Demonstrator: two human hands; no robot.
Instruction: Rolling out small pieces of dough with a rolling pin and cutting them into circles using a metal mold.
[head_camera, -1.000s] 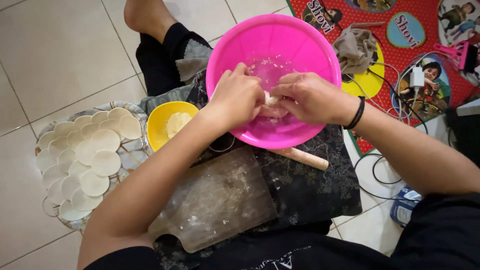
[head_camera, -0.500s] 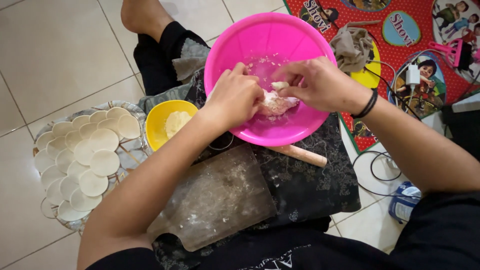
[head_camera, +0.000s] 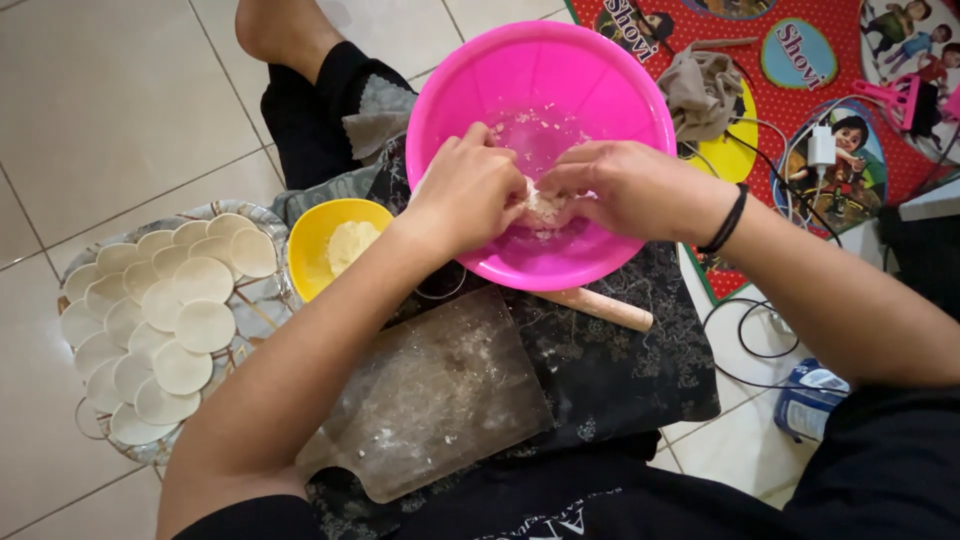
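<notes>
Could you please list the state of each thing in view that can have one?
Left hand: closed on the dough.
Right hand: pinching the dough.
Dough lump: held between both hands, inside the bowl.
Pink bowl: upright, crumbs inside.
Yellow bowl: upright, holding flour.
Wooden board: flat, floured, bare.
Rolling pin: lying idle beside the board.
Glass tray: loaded with dough rounds.

A pale tiled floor (head_camera: 110, 110) carries a round tray (head_camera: 262, 300) of dough discs and a red printed mat (head_camera: 800, 120).
</notes>
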